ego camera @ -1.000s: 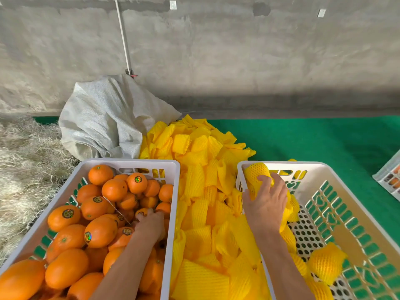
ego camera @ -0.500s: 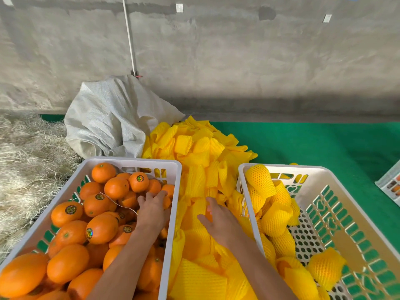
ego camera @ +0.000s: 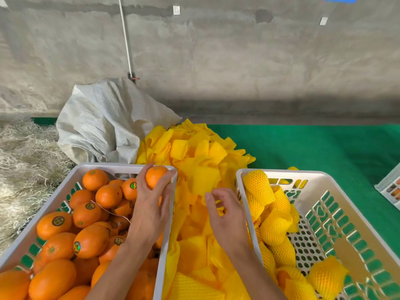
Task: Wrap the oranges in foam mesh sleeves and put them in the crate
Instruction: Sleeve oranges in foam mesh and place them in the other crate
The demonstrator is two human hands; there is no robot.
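An orange [ego camera: 155, 176] was gripped in the fingertips of the left hand [ego camera: 149, 211], held up right over the far right corner of the left crate [ego camera: 71, 182], pretty much level with its rim. The fingers were curled round the fruit from below and from the sides, so most of its top was left showing. The rest of the bare oranges [ego camera: 86, 215] were piled in that crate underneath, lots of them stickered.

The right hand [ego camera: 225, 215] was placed over the pile of foam mesh sleeves [ego camera: 201, 161] heaped between the two crates. Its thumb and fingers were bent toward each other in a pinch, with yellow mesh seen between them, though whether a sleeve was really caught there couldn't be told for sure.

The right crate [ego camera: 324, 176] was parked just beside that hand, with wrapped oranges [ego camera: 266, 202] stacked along its near-left side and much of the perforated floor left bare. A grey woven sack [ego camera: 104, 124] was slumped behind the left crate, straw [ego camera: 23, 161] was spread off to the left, and green matting [ego camera: 313, 148] was laid under the right side. A bit of another crate [ego camera: 389, 187] was cut off at the right edge.
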